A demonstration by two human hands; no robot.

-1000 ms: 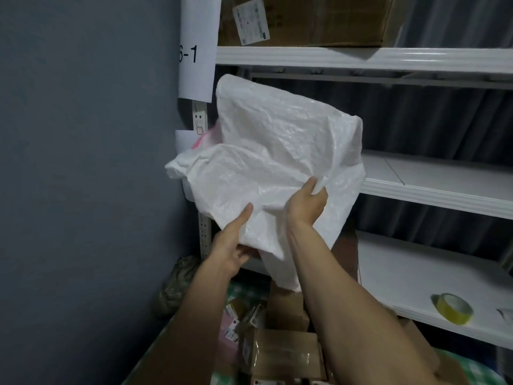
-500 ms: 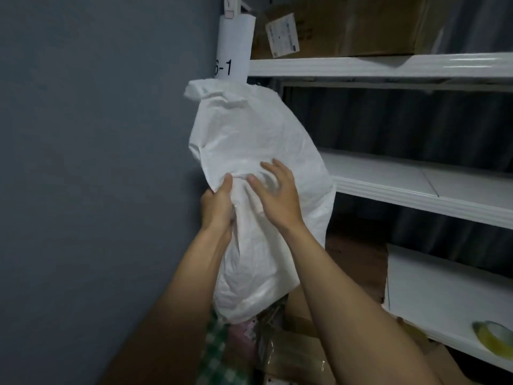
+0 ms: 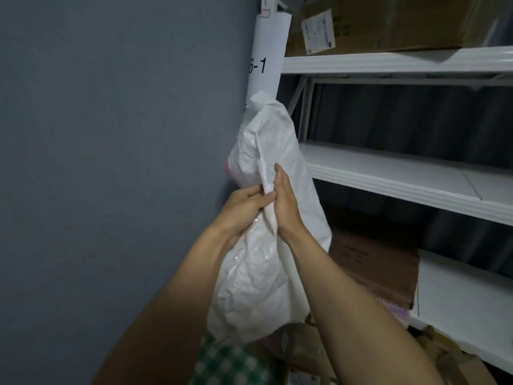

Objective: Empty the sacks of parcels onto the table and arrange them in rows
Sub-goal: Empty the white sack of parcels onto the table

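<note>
A grey-blue wall [image 3: 111, 162] fills our view from seven to eleven o'clock. White metal shelving [image 3: 388, 184] runs from one to four o'clock, with a labelled cardboard box [image 3: 388, 23] on its top shelf and a paper sign [image 3: 268, 51] reading "6-1" on the post at twelve. At six o'clock a green checked cloth [image 3: 224, 362] covers the table, with brown parcels [image 3: 302, 348] heaped just to its right. Both our forearms rise from the bottom edge and meet at the centre. There we hold the white woven sack [image 3: 272, 151] up, hanging lengthwise, its top near the sign and its lower end just above the parcels. Our left hand [image 3: 244, 209] grips a fold of the sack with curled fingers. Our right hand [image 3: 286, 207] touches the left hand, its fingers wrapped behind the fabric and its thumb lying up the front. Something pink shows at the sack's nine o'clock edge; we cannot tell what.
</note>
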